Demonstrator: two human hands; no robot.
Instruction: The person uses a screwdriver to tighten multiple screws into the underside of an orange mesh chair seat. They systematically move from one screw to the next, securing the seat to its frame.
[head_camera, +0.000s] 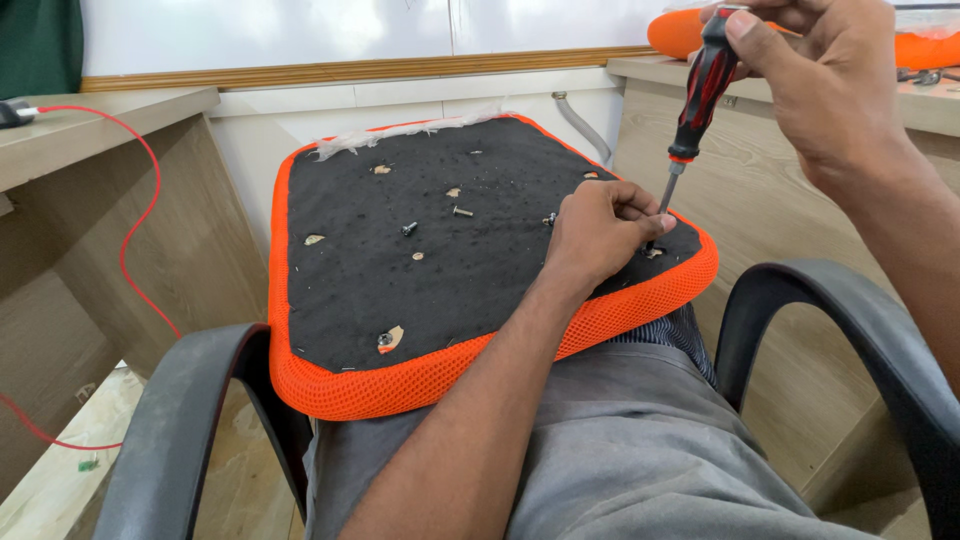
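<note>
An orange mesh seat cushion (440, 375) lies upside down on my lap, its black underside (440, 270) facing up. My right hand (820, 80) grips a red and black screwdriver (700, 95) held nearly upright, its tip at a hole near the cushion's right edge. My left hand (600, 230) rests on the black fabric there, fingertips pinched at the screwdriver's tip, steadying what looks like a screw. Loose screws lie on the underside: one (462, 211), another (409, 229), and a third seated in a hole (385, 341).
Black chair armrests curve at left (180, 420) and right (850, 320). A wooden desk (90, 120) with a red cable (140, 200) stands left. Another wooden desk (780, 180) stands right, with another orange cushion (670, 30) on top. A white wall is behind.
</note>
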